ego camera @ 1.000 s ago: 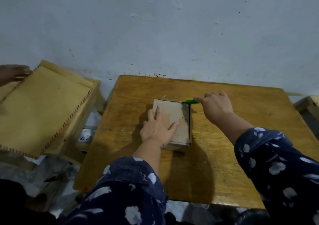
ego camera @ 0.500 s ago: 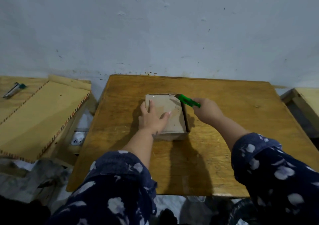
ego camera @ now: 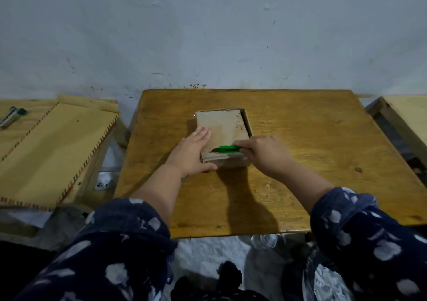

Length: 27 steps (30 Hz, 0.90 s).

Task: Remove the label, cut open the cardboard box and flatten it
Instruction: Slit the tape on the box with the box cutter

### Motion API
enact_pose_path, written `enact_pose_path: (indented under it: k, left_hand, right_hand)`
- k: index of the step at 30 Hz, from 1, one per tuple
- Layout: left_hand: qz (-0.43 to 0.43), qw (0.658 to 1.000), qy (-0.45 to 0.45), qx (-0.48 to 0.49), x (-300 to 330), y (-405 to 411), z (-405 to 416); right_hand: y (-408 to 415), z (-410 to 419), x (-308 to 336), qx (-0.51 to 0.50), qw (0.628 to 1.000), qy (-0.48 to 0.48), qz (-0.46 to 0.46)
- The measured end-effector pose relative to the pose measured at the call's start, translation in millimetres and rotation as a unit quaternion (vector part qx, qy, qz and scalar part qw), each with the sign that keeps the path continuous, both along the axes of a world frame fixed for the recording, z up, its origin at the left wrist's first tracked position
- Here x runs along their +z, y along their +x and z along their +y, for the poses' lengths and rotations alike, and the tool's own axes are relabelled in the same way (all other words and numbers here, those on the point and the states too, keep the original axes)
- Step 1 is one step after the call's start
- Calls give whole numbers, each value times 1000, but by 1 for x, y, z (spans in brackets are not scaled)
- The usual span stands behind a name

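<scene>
Pinning the cardboard box (ego camera: 223, 132) with your left hand (ego camera: 193, 154) makes sense here: the palm lies flat and spread over the near-left corner, fingers reaching onto the top face and the thumb wrapped along the front edge, so the box cannot skid on the smooth varnished worktop (ego camera: 300, 162) while the blade works. Your right hand (ego camera: 269, 155) is curled closed around the green cutter (ego camera: 228, 148), which lies nearly level along the near edge of the top face with its tip pointing left, toward your bracing hand. That suggests you are slitting the seam along the front of the lid; a dark open gap already runs down the right side and across the far edge of the top. Whether the blade tip is actually in the cardboard is hard to tell, since the view there is dim. The box sits near the middle of the worktop, low and rectangular, its brown board matte and a little scuffed, with some faint handwriting near the right edge and no label that can be made out on the top face. Mind the blade's heading: it points at your left thumb, so keep that hand behind the line of cut.
</scene>
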<state>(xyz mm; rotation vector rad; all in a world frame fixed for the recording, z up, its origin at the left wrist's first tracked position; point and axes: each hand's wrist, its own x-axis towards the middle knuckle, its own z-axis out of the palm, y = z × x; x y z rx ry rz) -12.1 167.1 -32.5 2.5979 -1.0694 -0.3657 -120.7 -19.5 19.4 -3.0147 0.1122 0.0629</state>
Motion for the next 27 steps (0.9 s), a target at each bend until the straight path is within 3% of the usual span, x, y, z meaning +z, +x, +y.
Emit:
enact_pose_path:
  k: [27]
  left_hand:
    - [-25,999,44,5,1,-10,-2]
  right_hand:
    - [-1,27,3,75,988,-132,-31]
